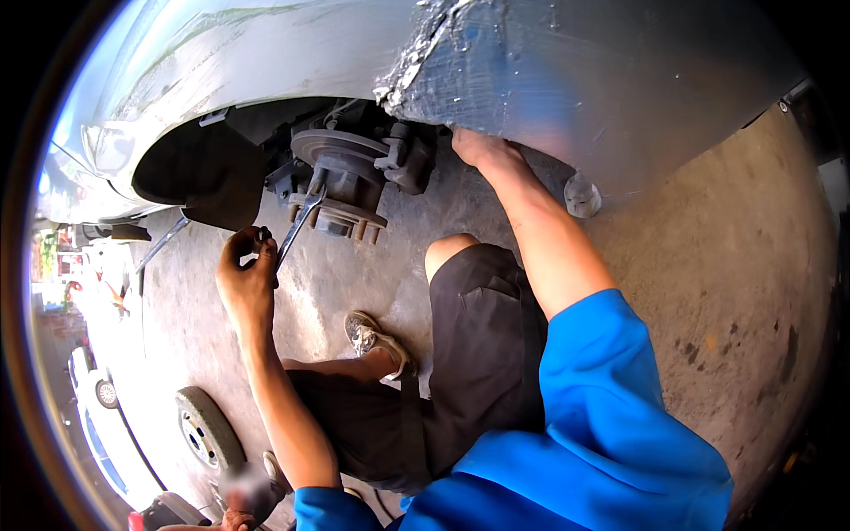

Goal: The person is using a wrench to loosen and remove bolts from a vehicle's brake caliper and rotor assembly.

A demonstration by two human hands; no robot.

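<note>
In the head view, a steel wrench (pixel 298 227) slants down from the hub (pixel 347 188), probably so its handle lies within reach of the left hand (pixel 248 276). That hand, below left of the hub, curls thumb and fingers together; whether they pinch anything cannot be told. The right hand (pixel 482 149), right of the hub, reaches behind a smooth, scuffed grey panel (pixel 620 97) that hides its fingers. The hub's round disc (pixel 332 145) is dull metal, its studs (pixel 360 231) stubby and rusty.
</note>
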